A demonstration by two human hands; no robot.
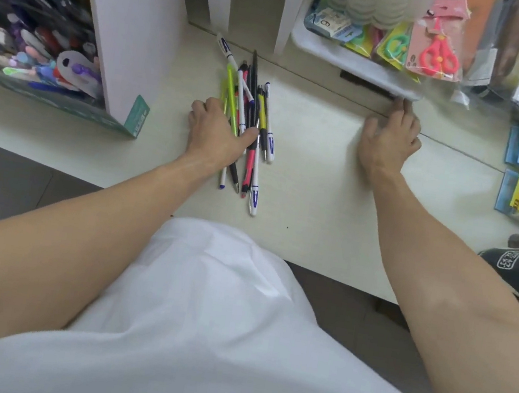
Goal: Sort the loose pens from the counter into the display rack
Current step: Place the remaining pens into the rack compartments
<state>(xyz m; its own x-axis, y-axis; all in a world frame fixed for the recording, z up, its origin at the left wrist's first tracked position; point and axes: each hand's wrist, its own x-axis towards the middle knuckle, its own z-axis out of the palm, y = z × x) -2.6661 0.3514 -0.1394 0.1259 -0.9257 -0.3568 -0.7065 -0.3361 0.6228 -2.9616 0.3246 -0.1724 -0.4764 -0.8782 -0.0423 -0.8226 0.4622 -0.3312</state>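
Left hand point(217, 132) curled over loose pile of multicoloured plastic pens point(256, 121) on pale desk point(311, 204), right hand point(391, 138) spread flat, fingertips at white tray point(339, 58)

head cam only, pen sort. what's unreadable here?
- Left hand: palm and fingertips face down on the loose pens, so any grip is hidden; it covers some barrels.
- Display rack: blurred and cut by the left edge; slots indistinct.
- Right hand: fingertips at the white tray; hold or touch unclear.
- Pen count: barrels overlap.
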